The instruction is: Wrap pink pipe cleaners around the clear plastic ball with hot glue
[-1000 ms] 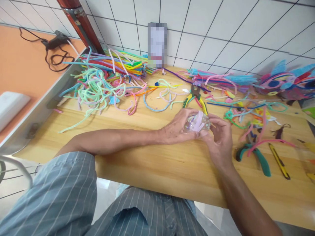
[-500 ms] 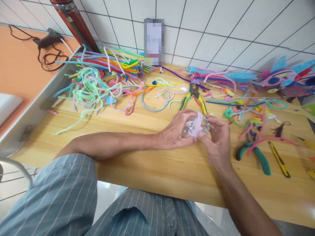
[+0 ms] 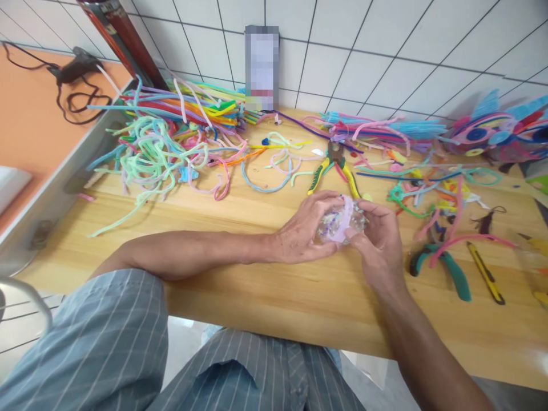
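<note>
Between my two hands is a clear, rounded plastic piece [image 3: 329,224] with bits of colour inside or on it. A pale lilac strip [image 3: 343,220] runs across its middle. My left hand [image 3: 302,228] wraps around its left side, thumb below and fingers above. On the other side, my right hand [image 3: 379,234] grips it, with the thumb pressing the lower end of the strip. Just beyond my hands lie pliers with yellow and green handles [image 3: 334,168], jaws pointing away from me.
Tangled pipe cleaners [image 3: 149,151] and a bundle [image 3: 201,108] fill the back left. Another bundle [image 3: 385,131] lies behind the pliers. Green-handled cutters [image 3: 454,274] and a yellow utility knife [image 3: 486,273] lie at right. A phone [image 3: 262,68] leans on the tiled wall [image 3: 342,34].
The view has shifted slightly. Both hands keep hold of the clear plastic piece, which appears turned a little, with the lilac strip sitting slightly more to the right.
</note>
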Available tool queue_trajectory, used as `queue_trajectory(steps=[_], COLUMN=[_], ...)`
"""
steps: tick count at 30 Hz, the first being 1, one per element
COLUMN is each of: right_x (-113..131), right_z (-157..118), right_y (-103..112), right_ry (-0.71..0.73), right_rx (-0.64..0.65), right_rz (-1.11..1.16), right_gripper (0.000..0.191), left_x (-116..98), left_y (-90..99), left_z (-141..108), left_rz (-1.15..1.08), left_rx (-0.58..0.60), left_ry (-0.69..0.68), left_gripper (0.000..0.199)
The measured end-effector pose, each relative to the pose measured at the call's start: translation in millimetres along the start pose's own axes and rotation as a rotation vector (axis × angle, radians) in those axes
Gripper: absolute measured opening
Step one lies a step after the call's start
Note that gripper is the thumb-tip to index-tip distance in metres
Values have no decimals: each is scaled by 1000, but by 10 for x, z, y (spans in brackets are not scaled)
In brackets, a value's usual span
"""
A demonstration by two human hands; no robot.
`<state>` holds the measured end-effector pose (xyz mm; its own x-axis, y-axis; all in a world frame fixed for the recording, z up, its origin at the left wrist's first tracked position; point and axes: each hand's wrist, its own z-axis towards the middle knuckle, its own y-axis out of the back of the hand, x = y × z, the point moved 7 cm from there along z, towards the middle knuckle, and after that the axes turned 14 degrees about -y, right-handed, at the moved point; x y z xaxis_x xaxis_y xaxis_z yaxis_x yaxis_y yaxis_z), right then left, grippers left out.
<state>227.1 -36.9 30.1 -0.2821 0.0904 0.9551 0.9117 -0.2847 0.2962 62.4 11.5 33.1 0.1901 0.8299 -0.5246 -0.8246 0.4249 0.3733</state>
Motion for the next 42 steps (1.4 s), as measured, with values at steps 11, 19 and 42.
queue_trajectory(steps=[11,19,42], right_x=[34,15,59], right_z=[-22,-58,-170], right_y=[-22,-39,-88], right_ry=[-3,7,198], right_rx=[-10,39,108], right_rz=[50,103,-115], right_gripper=[48,51,75], left_x=[-36,-16,57], left_y=[5,28,77], left_z=[18,31,26], left_rz=[-3,-76,-256], left_rx=[-6,10,-31], left_ry=[-24,40,229], left_gripper=[79,66,54])
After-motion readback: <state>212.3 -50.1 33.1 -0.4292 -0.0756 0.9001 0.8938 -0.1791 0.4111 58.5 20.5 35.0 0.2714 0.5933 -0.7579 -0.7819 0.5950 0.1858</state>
